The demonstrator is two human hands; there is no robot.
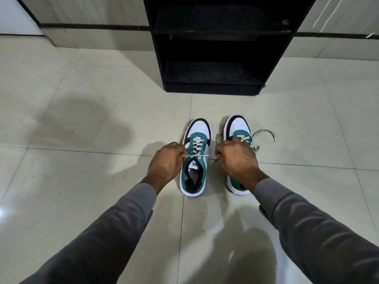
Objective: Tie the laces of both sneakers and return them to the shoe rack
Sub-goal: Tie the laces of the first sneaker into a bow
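Note:
Two teal, white and black sneakers stand side by side on the tiled floor, toes toward the rack. My left hand [166, 160] pinches one end of the left sneaker's [200, 128] grey lace [196, 155], which runs taut across the shoe's opening. My right hand [235, 158] is closed in a fist over the right sneaker [238, 124], apparently on the other end of that lace; the grip itself is hidden. The right sneaker's lace [264, 133] lies loose on the floor beside it. The black shoe rack [215, 87] stands just beyond, with nothing on its shelves.
Pale floor tiles [92, 119] spread to the left and right of the shoes. A tiled wall with a dark strip [92, 26] runs behind the rack. My grey sleeves fill the lower part of the view.

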